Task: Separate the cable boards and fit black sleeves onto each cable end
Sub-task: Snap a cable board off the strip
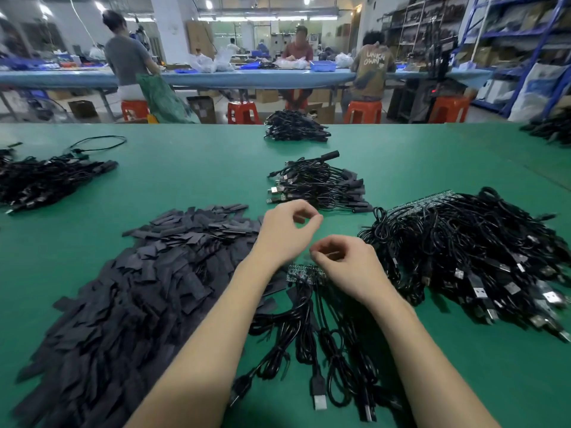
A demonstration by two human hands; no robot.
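My left hand [287,233] hovers over the green table with fingers curled and thumb meeting the fingertips; nothing shows in it. My right hand [349,264] sits just right of it, fingers curled inward, also with nothing visible in them. Below and between both hands lies a short strip of joined cable boards [304,273], its black USB cables [312,341] trailing toward me. A wide heap of flat black sleeves [139,291] lies at my left. Cables with sleeves fitted [321,186] are stacked beyond my hands.
A large tangle of cables on a long board strip [469,251] fills the right side. More cable bundles lie at far centre [293,129] and far left [46,177]. Beyond the green table [185,168], people sit at another bench.
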